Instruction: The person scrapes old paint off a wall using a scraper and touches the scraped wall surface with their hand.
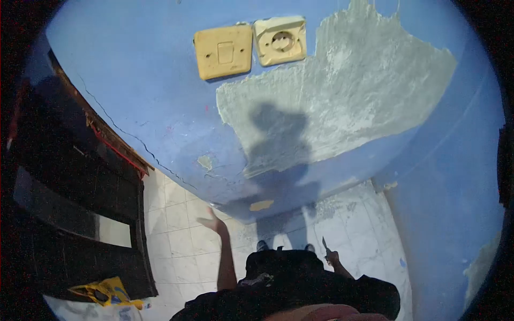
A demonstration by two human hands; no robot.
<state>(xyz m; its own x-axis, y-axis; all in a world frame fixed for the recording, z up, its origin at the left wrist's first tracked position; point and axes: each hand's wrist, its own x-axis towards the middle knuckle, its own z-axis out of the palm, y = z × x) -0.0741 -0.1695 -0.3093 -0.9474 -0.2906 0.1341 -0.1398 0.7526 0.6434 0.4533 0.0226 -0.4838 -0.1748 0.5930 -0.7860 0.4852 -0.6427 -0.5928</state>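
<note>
Mostly blue wall (134,69), spread all around a bare grey patch (375,80), with a long crack (126,132) running down well to the left of the patch. Below the patch, pale tiled floor (176,246); far to the left of the patch, a dark panel (101,182). Across the patch, a person's shadow (278,139). Far below and left of the patch, a crumpled yellow bag (110,291). Just beside the patch, at its upper left, a yellowed switch (224,52) and a paler socket (280,41), side by side.

Below and left of the patch, the left grip (214,221), fingers spread, nothing visible in it; near the wall, contact impossible to tell. Directly below the patch, the right grip (333,258), closed around a small tool (325,244), blade tip upward, toward the patch. Knife or scraper, cannot tell which. Probably light and stiff, perhaps sharp along the edge; best held by the handle, now mostly hidden. Paint likely brittle around the patch. No readable brand, label or writing anywhere; marks on the bag too blurred to make out.
</note>
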